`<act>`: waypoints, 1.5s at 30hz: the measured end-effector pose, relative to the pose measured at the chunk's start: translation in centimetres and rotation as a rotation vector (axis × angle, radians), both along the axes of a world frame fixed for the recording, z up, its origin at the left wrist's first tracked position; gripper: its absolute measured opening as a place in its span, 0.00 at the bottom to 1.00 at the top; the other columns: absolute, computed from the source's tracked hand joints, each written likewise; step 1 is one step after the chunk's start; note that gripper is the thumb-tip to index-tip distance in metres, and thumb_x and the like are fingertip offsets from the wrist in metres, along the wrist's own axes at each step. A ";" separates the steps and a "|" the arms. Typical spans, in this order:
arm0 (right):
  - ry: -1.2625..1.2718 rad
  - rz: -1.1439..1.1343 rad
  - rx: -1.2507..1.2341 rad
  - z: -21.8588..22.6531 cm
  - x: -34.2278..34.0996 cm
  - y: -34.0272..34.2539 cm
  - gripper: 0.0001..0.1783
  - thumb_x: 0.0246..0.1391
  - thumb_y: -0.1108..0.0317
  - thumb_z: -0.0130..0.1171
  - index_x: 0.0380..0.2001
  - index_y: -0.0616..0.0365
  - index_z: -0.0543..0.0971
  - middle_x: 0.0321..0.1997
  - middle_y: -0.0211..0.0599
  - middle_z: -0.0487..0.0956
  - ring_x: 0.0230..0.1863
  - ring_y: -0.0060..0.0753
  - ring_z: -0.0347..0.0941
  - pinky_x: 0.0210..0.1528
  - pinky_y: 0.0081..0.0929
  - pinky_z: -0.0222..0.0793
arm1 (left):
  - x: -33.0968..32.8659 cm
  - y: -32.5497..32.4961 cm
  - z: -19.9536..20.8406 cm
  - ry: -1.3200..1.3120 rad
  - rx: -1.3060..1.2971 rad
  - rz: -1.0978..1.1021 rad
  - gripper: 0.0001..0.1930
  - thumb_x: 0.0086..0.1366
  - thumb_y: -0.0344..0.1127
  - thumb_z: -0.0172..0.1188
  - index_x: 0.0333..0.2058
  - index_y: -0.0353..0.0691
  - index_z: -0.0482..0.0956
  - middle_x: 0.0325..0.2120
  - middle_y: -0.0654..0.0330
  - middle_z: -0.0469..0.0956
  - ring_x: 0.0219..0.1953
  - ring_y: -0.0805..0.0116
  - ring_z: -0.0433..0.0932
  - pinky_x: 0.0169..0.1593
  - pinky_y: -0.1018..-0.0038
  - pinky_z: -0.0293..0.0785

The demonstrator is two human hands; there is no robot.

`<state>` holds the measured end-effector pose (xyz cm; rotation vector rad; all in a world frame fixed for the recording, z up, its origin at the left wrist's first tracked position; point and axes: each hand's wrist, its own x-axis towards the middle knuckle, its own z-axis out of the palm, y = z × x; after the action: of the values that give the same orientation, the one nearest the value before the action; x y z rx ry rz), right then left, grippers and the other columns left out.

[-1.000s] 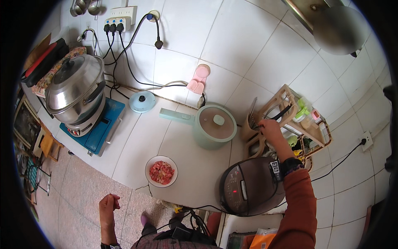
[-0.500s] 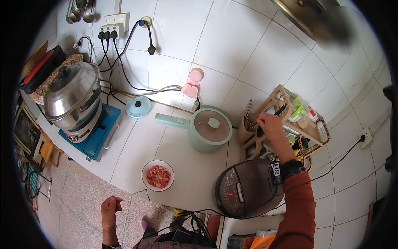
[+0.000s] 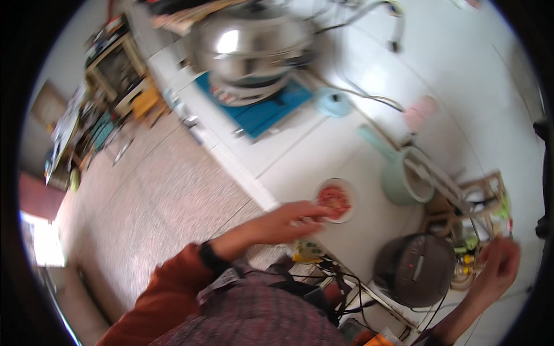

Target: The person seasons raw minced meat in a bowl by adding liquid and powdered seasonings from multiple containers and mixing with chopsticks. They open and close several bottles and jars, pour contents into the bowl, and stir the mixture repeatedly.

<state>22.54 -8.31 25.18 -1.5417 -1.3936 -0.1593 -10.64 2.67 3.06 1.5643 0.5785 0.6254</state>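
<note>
Head view, blurred: left hand (image 3: 294, 222) stretches out, seemingly bare, overlapping the edge of the bowl (image 3: 352, 203) of red meat (image 3: 334, 200) on the counter (image 3: 291, 164), contact unclear. Right hand (image 3: 500, 259), beside the rice cooker (image 3: 430, 274), curls round a long pale utensil (image 3: 440, 185) slanting across the green pot (image 3: 395, 183).

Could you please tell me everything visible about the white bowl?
The round white bowl stands upright on the pale tiled counter, near its edge. It holds chopped red meat; blur hides its exact material and finish. The left hand overlaps its lower-left side in view, but whether they touch is unclear.
</note>
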 end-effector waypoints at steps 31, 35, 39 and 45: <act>0.939 0.327 -0.820 -18.6 -24.2 -10.2 0.17 0.68 0.59 0.48 0.44 0.63 0.76 0.37 0.37 0.80 0.34 0.31 0.81 0.39 0.30 0.81 | -12.2 -13.7 -9.2 0.526 0.383 0.113 0.09 0.64 0.35 0.49 0.38 0.41 0.76 0.26 0.47 0.80 0.32 0.46 0.82 0.33 0.52 0.75; 1.077 0.260 -0.560 -17.0 -20.2 -11.0 0.16 0.68 0.62 0.47 0.48 0.64 0.74 0.38 0.37 0.79 0.37 0.30 0.80 0.42 0.29 0.81 | -14.4 -14.2 -10.9 0.700 0.324 0.099 0.10 0.66 0.36 0.48 0.39 0.42 0.76 0.28 0.48 0.81 0.34 0.46 0.81 0.36 0.50 0.75; 0.865 0.177 -0.384 -15.4 -17.6 -9.6 0.14 0.67 0.63 0.51 0.49 0.59 0.76 0.38 0.33 0.79 0.37 0.28 0.80 0.41 0.28 0.80 | -15.1 -12.5 -11.1 0.691 0.358 0.025 0.12 0.68 0.39 0.45 0.40 0.44 0.77 0.31 0.50 0.81 0.36 0.47 0.81 0.41 0.51 0.74; 0.754 -0.042 -0.240 -16.3 -15.4 -3.8 0.11 0.64 0.65 0.55 0.43 0.60 0.77 0.37 0.33 0.78 0.33 0.22 0.78 0.39 0.22 0.79 | -15.7 -6.9 -12.3 0.480 0.465 0.036 0.15 0.68 0.44 0.45 0.35 0.40 0.77 0.34 0.50 0.79 0.41 0.49 0.77 0.47 0.56 0.73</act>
<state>7.16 -12.08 8.89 -1.5850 -0.7925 0.5352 -26.37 -4.20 -9.26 2.1724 0.8613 0.4238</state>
